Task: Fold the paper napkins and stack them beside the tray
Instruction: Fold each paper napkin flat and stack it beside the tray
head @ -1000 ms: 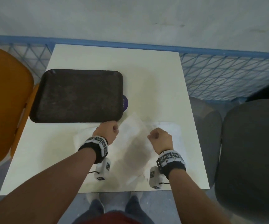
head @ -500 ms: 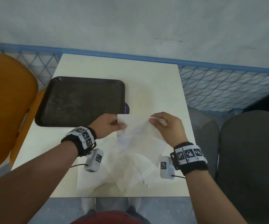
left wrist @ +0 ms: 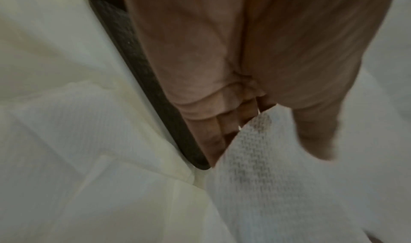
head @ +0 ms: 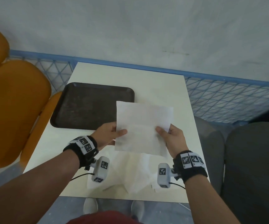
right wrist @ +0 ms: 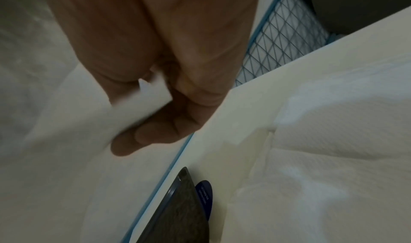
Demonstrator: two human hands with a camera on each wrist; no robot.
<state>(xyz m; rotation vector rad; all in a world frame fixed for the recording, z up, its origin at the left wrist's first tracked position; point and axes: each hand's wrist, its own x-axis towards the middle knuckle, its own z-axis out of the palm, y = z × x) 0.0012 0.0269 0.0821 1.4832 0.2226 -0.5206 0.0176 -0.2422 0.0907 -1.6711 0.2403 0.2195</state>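
A white paper napkin [head: 144,125] is held spread out flat in the air above the table, just right of the dark tray [head: 88,107]. My left hand [head: 110,135] pinches its left edge, thumb on top. My right hand [head: 171,136] pinches its right edge the same way. The left wrist view shows the napkin's textured sheet [left wrist: 266,167] under my thumb, with the tray's rim [left wrist: 142,81] beside it. In the right wrist view the napkin's edge [right wrist: 142,104] sits between thumb and fingers. Loose white napkins [head: 130,172] lie crumpled on the table below my wrists.
The cream table [head: 159,88] stands against a blue wire fence [head: 227,101]. An orange chair [head: 14,110] is at the left and a grey chair [head: 252,167] at the right. A dark blue round thing [right wrist: 204,195] peeks from under the tray's right edge.
Both hands have lifted one napkin off the pile and stretched it out flat between them, moving up and away from me. The pile stays on the table.
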